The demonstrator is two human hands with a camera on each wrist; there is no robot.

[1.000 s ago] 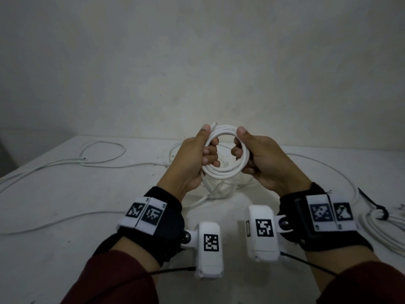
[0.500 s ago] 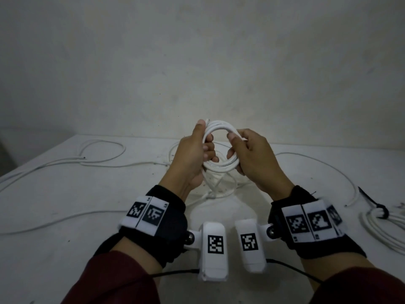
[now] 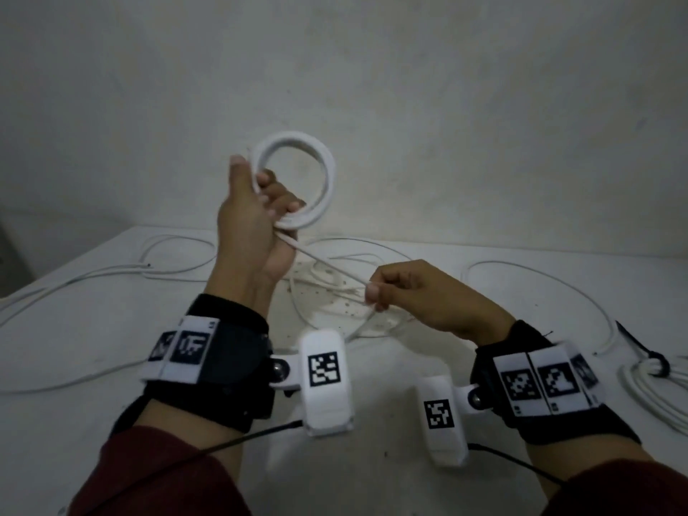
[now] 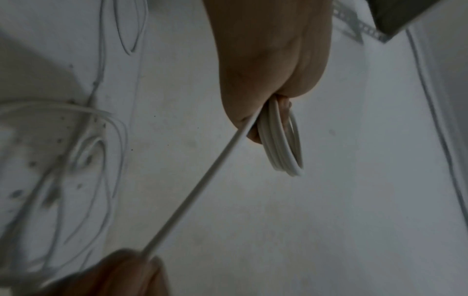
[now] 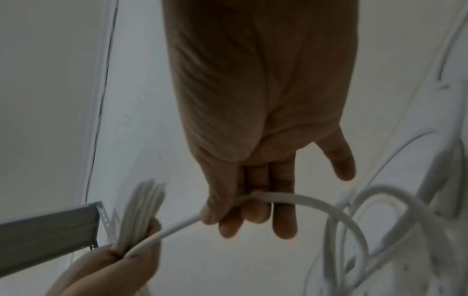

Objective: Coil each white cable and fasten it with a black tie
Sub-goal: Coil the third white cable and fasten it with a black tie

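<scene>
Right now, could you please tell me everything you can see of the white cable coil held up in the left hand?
The white round cable coil is several neat loops of smooth, plastic-looking cord stacked into a ring. It is held upright in the air above the white table, gripped at its lower left side by the left hand. No black tie is on it yet. One taut straight strand runs from the grip down to the right hand, which pinches it; beyond that the cable lies loose on the table.
</scene>
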